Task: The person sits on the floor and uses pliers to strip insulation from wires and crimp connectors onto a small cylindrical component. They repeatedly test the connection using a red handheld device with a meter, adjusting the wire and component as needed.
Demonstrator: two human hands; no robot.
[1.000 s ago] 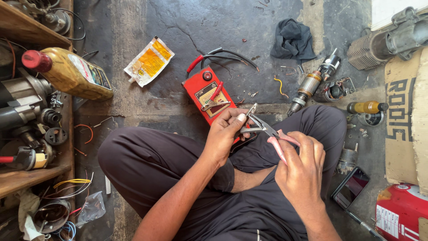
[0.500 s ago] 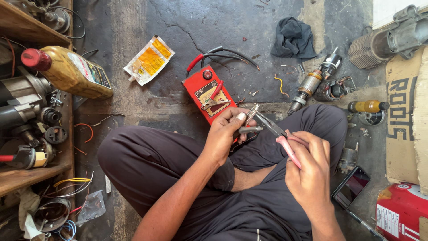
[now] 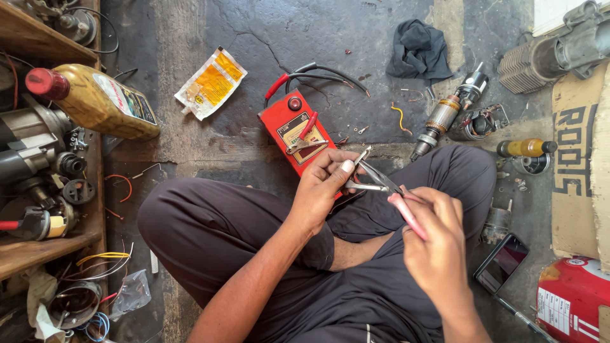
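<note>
The right hand [image 3: 438, 244] is gripping the pink-handled metal pliers [image 3: 389, 190] above the lap, its grip closed around the handles. The left hand [image 3: 324, 184] is pinching a small metal piece [image 3: 361, 156] at the pliers' tip, just beside the red rectangular meter [image 3: 295, 130] lying on the floor.

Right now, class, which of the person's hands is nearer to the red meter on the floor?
Left. The left hand lies against the red meter's lower corner, pinching a small metal part; the right hand is farther off, gripping pink-handled pliers.
</note>
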